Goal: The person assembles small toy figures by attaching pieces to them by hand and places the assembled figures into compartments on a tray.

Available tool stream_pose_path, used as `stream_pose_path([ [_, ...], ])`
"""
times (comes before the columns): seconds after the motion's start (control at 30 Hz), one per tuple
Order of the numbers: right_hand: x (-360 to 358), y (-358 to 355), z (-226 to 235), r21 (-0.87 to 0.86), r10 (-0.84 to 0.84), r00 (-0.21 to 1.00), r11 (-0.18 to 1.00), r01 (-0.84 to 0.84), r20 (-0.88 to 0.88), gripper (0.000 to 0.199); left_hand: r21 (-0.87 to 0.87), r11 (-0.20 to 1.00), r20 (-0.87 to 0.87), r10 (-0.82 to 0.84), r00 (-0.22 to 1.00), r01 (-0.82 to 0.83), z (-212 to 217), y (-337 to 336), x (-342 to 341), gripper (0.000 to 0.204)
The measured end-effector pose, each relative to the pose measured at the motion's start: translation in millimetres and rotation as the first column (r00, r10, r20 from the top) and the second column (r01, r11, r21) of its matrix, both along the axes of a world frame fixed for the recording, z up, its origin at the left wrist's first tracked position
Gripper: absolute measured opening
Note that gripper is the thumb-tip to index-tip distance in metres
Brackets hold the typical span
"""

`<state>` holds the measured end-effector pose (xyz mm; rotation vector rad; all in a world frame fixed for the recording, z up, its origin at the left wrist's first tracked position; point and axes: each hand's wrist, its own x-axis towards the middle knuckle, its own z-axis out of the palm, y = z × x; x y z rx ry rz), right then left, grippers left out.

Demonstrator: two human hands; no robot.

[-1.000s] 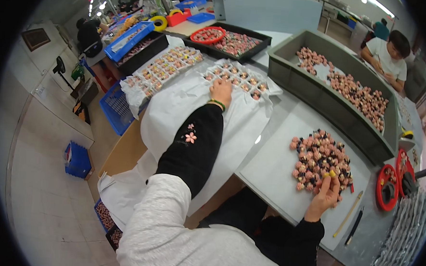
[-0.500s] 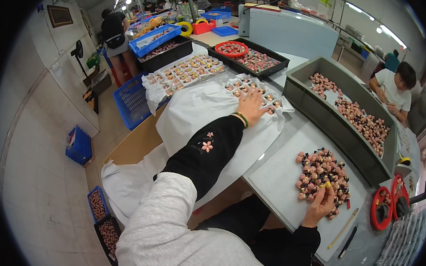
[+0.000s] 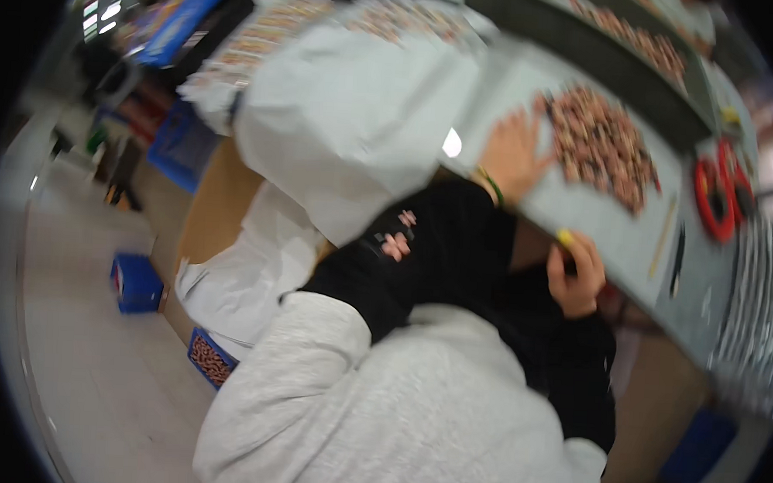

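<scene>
My left hand [image 3: 515, 156] lies with fingers spread, palm down, at the left edge of a pile of small pink, cream and dark pieces [image 3: 603, 148]. The fingers are blurred, and nothing shows in them. A green bracelet [image 3: 492, 186] circles that wrist. My right hand [image 3: 580, 276] is off the near edge of the grey worktable [image 3: 605, 231], its fingers curled and the thumb close to the index finger. Yellow shows at the fingertip; whether it is a cover or a held bit I cannot make out. The pile rests on a pale sheet.
White sheeting [image 3: 340, 125] drapes over the table's left part, below trays of pieces [image 3: 407, 19]. A deep grey bin [image 3: 588, 55] stands behind the pile. Red round dishes [image 3: 712, 202], a yellow stick [image 3: 663, 234] and a black pen [image 3: 677, 261] lie right. Blue crates [image 3: 137, 283] stand on the floor.
The view has tilted down and blurred. My left hand has moved from the tray of pieces to the pile's left edge. My right hand has drawn back from the pile, toward my body.
</scene>
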<state>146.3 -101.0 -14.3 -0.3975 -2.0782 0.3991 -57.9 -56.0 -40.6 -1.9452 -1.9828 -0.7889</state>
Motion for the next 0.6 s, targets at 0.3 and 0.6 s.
stream_pose_path([
  [0.3, 75, -40, -91, -0.158, -0.439, 0.706, 0.778, 0.608, 0.555, 0.033, 0.014, 0.996, 0.179, -0.088, 0.980, 0.087, 9, -9, -2, 0.067],
  [0.6, 18, -75, -166, -0.078, 0.045, 0.117, 0.953, 0.293, 0.992, 0.013, 0.193, 0.981, 0.138, -0.058, 0.989, 0.031, -3, -1, -3, 0.052],
])
